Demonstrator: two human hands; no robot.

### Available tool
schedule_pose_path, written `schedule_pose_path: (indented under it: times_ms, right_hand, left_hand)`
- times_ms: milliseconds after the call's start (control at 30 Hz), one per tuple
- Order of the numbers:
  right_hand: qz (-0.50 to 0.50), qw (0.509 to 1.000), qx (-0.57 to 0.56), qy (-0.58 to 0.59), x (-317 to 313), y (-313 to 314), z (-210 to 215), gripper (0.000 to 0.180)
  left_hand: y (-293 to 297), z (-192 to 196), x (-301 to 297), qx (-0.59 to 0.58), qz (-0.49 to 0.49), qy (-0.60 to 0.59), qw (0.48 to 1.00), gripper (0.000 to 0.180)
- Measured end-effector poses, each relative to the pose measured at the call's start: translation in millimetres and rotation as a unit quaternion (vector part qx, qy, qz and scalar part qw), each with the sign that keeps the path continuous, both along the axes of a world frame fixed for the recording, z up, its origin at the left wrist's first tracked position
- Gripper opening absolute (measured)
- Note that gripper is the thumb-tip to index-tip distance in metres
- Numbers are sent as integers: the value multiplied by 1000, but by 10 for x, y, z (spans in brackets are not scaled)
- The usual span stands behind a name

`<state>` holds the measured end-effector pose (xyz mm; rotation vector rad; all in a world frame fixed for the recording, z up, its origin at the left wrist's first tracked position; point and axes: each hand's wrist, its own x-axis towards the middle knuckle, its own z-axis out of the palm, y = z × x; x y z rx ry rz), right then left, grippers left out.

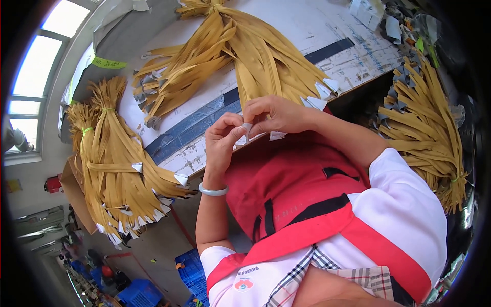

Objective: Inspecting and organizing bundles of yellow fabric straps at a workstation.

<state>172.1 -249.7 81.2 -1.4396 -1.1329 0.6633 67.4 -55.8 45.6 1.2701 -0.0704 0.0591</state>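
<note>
Both my hands meet at the near edge of the table, fingertips pinching a small whitish tab (247, 128). My left hand (223, 137), with a pale bangle at its wrist, closes thumb and forefinger on one side of it. From the other side my right hand (273, 115) grips it with bent fingers. Just beyond them a large bundle of mustard-yellow fabric strips (261, 56), which look like zipper tapes, fans out over the table. Many strips end in white or grey tabs. Whether the pinched tab belongs to a strip is hidden by my fingers.
More tied yellow bundles (120, 148) hang over the table's left end, and another bundle (424, 128) lies at the right. Dark tape strips (197, 120) cross the white, worn tabletop (358, 64). Blue plastic crates (192, 273) stand on the floor below. A red apron covers my lap.
</note>
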Motion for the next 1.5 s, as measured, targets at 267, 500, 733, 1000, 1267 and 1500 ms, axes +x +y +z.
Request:
schedule_pose_path:
  times_ms: [267, 500, 733, 1000, 1267, 1500]
  right_hand:
    - [-45, 993, -14, 110, 46, 25, -106, 12]
    - [-247, 910, 34, -330, -172, 193, -382, 12]
    - [-180, 980, 65, -54, -161, 55, -346, 7]
    - [-147, 982, 3, 118, -244, 18, -355, 9]
    - [-296, 947, 28, 123, 202, -323, -91, 17]
    - [-62, 995, 37, -72, -524, 936, 155, 62]
  left_hand:
    - [-29, 79, -31, 49, 16, 64, 997, 19]
    - [-398, 60, -15, 257, 232, -43, 937, 22]
    - [11, -49, -83, 106, 46, -11, 993, 19]
    - [-136, -33, -235, 347, 147, -87, 922, 9]
    - [1127, 190, -399, 226, 463, -24, 857, 9]
    - [-296, -324, -210, 333, 88, 15, 939, 21]
